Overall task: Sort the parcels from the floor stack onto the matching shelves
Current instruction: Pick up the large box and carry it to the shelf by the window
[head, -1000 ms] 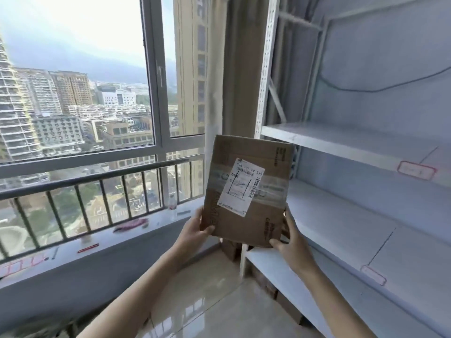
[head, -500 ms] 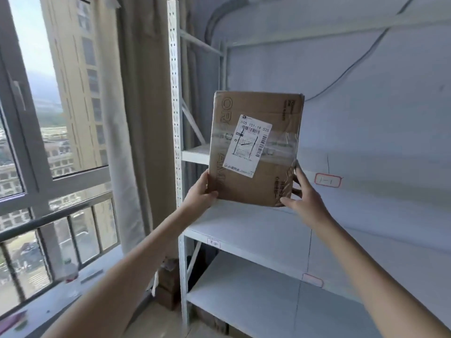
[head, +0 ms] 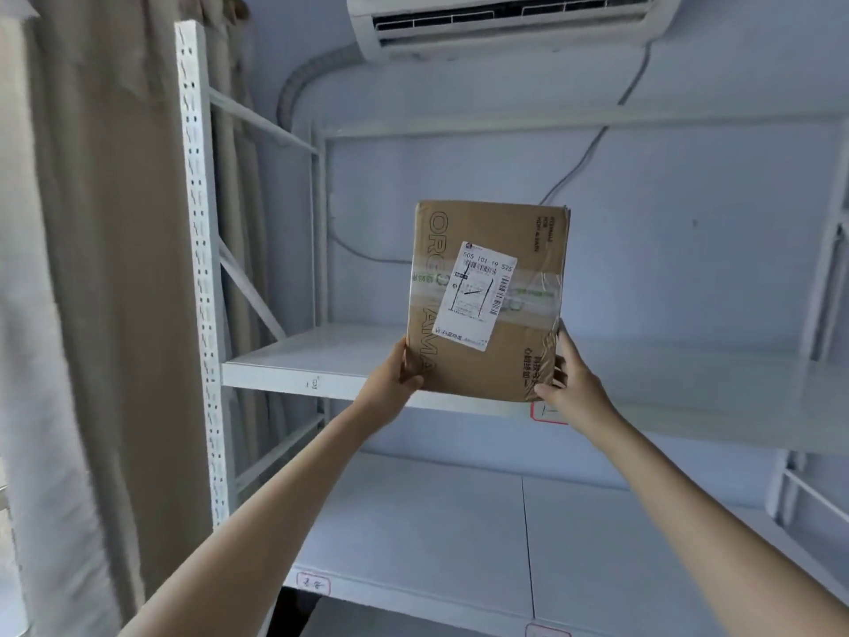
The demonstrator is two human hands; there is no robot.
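A brown cardboard parcel (head: pixel 514 365) with a white shipping label and clear tape stands upright in the air in front of the white metal shelving. My left hand (head: pixel 393 383) grips its lower left corner. My right hand (head: pixel 572 388) grips its lower right corner. The parcel's bottom edge hangs level with the front lip of the upper shelf (head: pixel 321 356). A lower shelf (head: pixel 436 531) lies beneath my forearms. The floor stack is out of view.
A small red-edged label (head: pixel 546 413) sits on the upper shelf's front lip behind my right hand, another label (head: pixel 314 582) on the lower shelf's lip. A perforated upright post (head: pixel 197 268) and beige curtain (head: pixel 105 268) stand left. An air conditioner (head: pixel 505 16) hangs above.
My view has swung right and upward, away from the window to the shelving. Both hands have raised the parcel from the lower shelf level up to the upper shelf.
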